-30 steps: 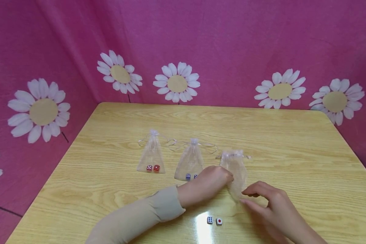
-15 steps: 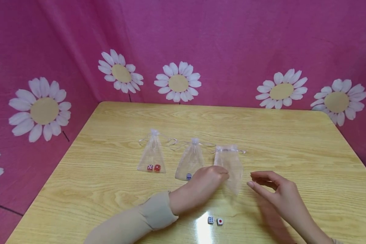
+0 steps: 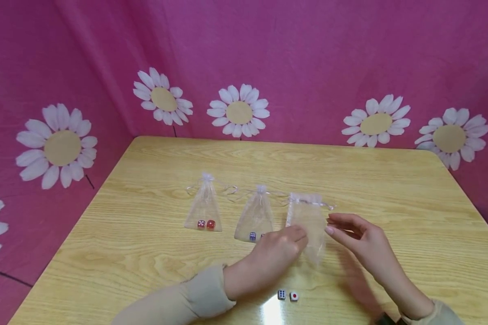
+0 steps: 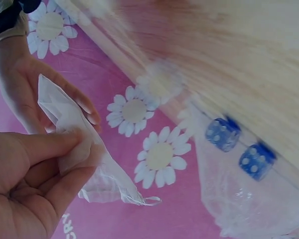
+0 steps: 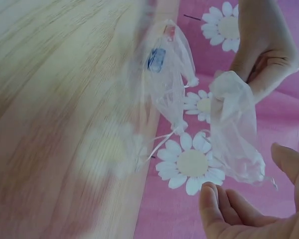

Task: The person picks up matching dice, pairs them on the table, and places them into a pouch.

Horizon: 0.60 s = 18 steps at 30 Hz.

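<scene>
My left hand (image 3: 270, 253) pinches a sheer white organza drawstring bag (image 3: 307, 210) at its left side, between thumb and fingers in the left wrist view. No dice show inside this bag. My right hand (image 3: 368, 239) is at the bag's right edge, thumb and fingers bent but apart. In the right wrist view a gap lies between those fingertips, with nothing pinched. Two white dice, one showing six blue pips (image 3: 282, 294) and one a red pip (image 3: 294, 296), lie on the table nearer me, below the left hand.
Left of the held bag lies a tied organza bag (image 3: 257, 210) with two blue dice (image 4: 223, 134), partly hidden by my left hand. Farther left is another tied bag (image 3: 205, 201) with red dice (image 3: 211, 224). A pink flowered cloth (image 3: 301, 54) hangs behind the wooden table (image 3: 146, 180).
My right hand has let go of the bag's lower corner, drawn back, then moved up to its right edge. The left hand keeps its pinch while the bag shifts slightly upward.
</scene>
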Motion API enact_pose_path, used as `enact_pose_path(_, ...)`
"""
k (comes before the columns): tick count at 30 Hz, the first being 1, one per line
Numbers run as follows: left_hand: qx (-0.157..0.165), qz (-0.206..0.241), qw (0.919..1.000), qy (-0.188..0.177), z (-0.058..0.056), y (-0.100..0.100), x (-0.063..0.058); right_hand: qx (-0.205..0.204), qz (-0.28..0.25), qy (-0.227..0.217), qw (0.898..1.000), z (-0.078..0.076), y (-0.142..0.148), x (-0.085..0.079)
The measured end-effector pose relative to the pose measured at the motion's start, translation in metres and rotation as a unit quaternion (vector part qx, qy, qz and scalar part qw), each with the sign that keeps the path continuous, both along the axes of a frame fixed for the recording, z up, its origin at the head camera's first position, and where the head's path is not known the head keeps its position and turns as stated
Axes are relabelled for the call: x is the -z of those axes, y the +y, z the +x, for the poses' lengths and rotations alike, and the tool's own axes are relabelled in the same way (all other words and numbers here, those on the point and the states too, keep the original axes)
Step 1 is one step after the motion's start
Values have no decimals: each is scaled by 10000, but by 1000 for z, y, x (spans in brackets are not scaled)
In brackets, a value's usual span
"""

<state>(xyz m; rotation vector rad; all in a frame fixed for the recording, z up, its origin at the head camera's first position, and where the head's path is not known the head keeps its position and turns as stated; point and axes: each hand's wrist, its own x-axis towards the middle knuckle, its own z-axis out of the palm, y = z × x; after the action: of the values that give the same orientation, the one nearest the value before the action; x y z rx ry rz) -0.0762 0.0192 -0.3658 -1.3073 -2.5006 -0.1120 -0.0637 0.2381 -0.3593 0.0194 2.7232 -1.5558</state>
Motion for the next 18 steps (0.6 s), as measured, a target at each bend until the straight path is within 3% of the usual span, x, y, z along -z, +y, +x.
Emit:
enact_pose_path(5,-20,-104,9970,763,6,0,-2,-54,-259,91,9996,-4,-10,-2)
enact_pose_path(11,-63,54,9855,1697,14,-1,-3,70,-260,16,9996,-7,-21,-7)
enact_pose_path(15,-44,162,9774,2108,19,-2,-4,112,-286,152,9994,-8,-27,-10)
enact_pose_path(18,-28,206,9750,2212,22,-4,-4,120,-340,376,9986,-7,-29,-11)
